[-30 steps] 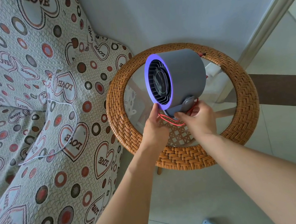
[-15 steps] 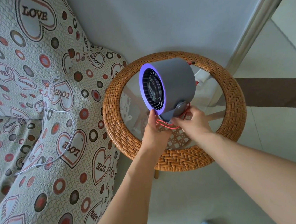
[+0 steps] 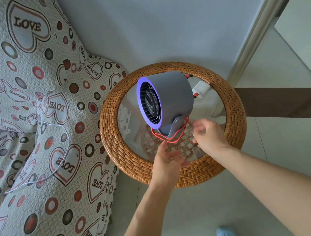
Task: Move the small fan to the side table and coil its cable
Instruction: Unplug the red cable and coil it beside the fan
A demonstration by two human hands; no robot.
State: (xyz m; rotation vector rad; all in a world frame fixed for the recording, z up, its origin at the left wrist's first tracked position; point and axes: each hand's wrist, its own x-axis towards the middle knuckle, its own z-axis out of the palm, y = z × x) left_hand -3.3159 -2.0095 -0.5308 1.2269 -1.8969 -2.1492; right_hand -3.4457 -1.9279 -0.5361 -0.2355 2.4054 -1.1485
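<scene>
I see the small fan standing on the glass tabletop, its red cable looped round its base. My left hand and right hand hover just before it, fingers loose, holding nothing.

1. A round desk with a woven wicker rim and a glass top stands on a pale tiled floor.
2. A grey fan with a glowing purple ring stands on the glass.
3. A red cable loops around the fan's base.
4. A white plug lies behind the fan.
</scene>
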